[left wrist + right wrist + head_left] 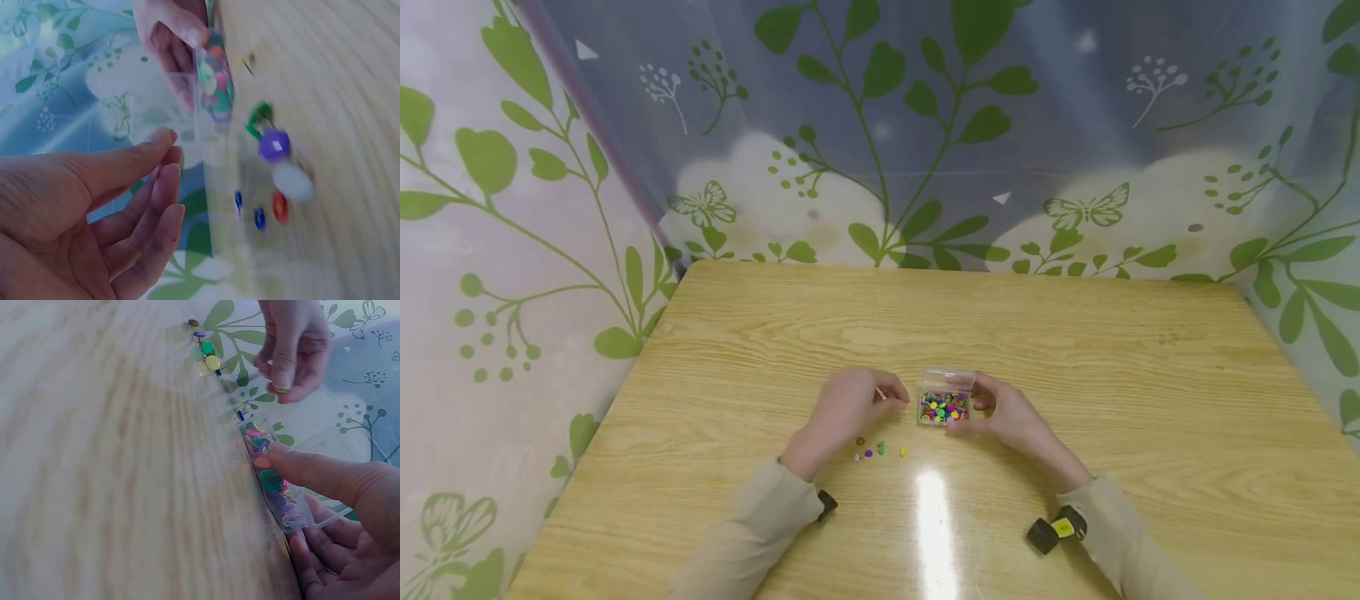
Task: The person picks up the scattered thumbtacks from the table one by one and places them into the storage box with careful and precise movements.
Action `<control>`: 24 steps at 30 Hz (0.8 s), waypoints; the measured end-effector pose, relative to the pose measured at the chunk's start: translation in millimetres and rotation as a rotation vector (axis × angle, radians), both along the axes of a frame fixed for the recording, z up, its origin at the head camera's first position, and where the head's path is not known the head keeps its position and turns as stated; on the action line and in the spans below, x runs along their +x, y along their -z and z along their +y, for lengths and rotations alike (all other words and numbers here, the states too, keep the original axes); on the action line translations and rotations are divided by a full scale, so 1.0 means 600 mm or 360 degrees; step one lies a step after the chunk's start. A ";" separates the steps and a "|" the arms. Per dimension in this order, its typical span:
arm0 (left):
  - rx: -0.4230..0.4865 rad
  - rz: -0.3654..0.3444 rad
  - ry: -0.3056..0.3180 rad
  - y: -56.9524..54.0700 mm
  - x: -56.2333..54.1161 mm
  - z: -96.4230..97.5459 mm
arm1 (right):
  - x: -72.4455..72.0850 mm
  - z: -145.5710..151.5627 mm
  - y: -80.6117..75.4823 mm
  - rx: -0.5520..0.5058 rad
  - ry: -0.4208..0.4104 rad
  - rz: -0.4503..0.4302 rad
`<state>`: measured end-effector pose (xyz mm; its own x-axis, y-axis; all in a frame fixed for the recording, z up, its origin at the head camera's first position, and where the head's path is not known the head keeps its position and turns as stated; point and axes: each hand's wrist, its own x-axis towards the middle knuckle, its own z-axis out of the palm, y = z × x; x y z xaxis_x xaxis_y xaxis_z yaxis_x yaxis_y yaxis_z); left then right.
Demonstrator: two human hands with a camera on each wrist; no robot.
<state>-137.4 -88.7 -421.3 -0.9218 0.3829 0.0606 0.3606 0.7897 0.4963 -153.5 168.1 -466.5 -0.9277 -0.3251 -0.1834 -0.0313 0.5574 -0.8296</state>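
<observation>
My right hand [1011, 421] holds a small clear plastic box [947, 379], its hinged lid standing up at the back. Mixed colourful thumbtacks [270, 480] fill the box, and in the right wrist view my thumb lies along its near side. Just left of the box is my left hand [847, 406], thumb and index fingertips together. Between those fingertips a yellow thumbtack [280, 390] shows in the right wrist view. Loose on the wood near my left hand lie a purple thumbtack [274, 145], a white thumbtack [293, 182], a red thumbtack [280, 206] and several others.
The wooden table [760, 333] spreads out on all sides of the hands. Behind it hangs a leaf-patterned curtain [880, 167], with more of the same pattern at left and right. Dark straps with small devices [1057, 530] sit on both wrists.
</observation>
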 end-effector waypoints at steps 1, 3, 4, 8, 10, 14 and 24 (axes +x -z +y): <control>0.0010 0.0002 0.0019 -0.002 0.000 0.006 | 0.000 0.000 0.000 -0.0003 -0.0002 -0.0001; 0.0030 0.0003 0.0051 -0.006 -0.001 0.016 | 0.000 0.000 0.000 -0.0007 0.0000 -0.0005; 0.0041 0.0001 0.0065 -0.007 -0.001 0.021 | 0.000 0.001 0.000 -0.0010 -0.0003 -0.0004; 0.0078 0.0013 0.0103 -0.010 -0.002 0.039 | 0.001 0.002 0.001 -0.0021 -0.0008 0.0004; 0.0092 0.0024 0.0121 -0.010 -0.002 0.046 | 0.001 0.003 0.001 -0.0027 -0.0013 0.0011; 0.0100 0.0036 0.0148 -0.008 -0.002 0.054 | 0.001 0.002 0.002 -0.0040 -0.0014 0.0010; 0.0116 -0.0006 0.0076 -0.011 -0.008 0.041 | 0.001 0.001 0.001 -0.0026 -0.0003 0.0008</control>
<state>-142.2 -63.8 -414.5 -0.9029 0.4209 0.0867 0.3950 0.7334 0.5533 -152.6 168.9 -467.3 -0.9281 -0.3298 -0.1730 -0.0368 0.5435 -0.8386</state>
